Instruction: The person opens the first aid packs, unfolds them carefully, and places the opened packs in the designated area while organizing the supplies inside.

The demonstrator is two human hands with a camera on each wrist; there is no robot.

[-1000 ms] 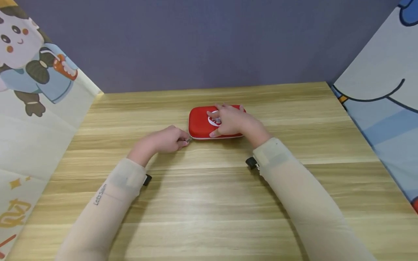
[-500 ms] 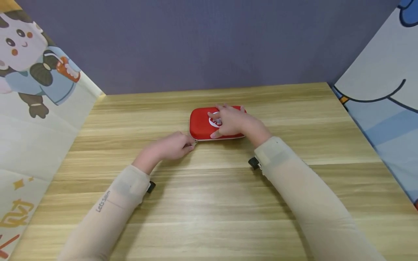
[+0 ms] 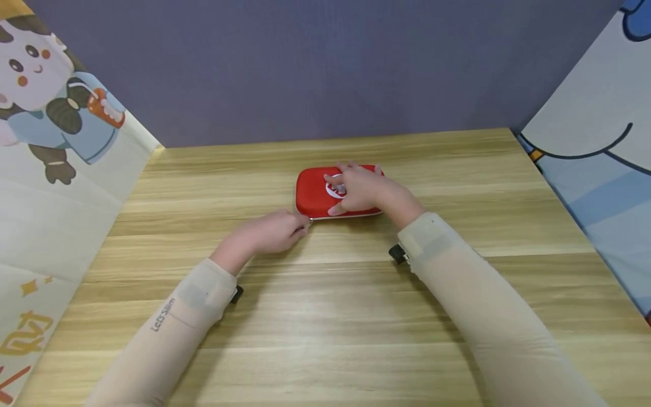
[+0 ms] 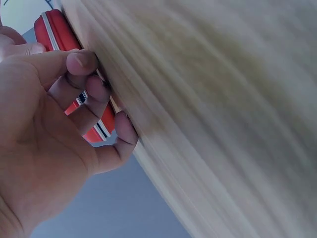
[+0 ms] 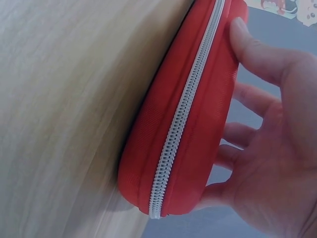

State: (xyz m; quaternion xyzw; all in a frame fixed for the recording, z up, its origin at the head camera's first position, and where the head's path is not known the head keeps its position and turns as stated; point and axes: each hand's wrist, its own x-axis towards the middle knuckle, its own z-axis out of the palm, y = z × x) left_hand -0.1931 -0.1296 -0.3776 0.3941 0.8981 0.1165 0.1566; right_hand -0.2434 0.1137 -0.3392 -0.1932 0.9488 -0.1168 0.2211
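Note:
A red zip case (image 3: 311, 192) with a white round emblem lies on the wooden table, its pale zipper (image 5: 178, 121) running along the side. At its near left corner, my left hand (image 3: 277, 232) pinches the small metal zipper pull (image 3: 311, 221) between thumb and bent forefinger. From the left wrist view, those fingers largely hide the pull, and a dark line shows within the zipper band (image 4: 103, 130). My right hand (image 3: 362, 189) rests on the lid with fingers spread, thumb (image 5: 242, 37) near the front edge, partly covering the emblem.
The wooden table (image 3: 325, 316) reaches back to a grey-blue panel (image 3: 325, 68). Cartoon-printed panels stand along the left (image 3: 56, 186) and right (image 3: 600, 135) sides. Both sleeves carry dark wrist devices.
My left hand has moved slightly right and toward me with the zipper pull, along the case's near left corner. My right hand stays in place on the lid.

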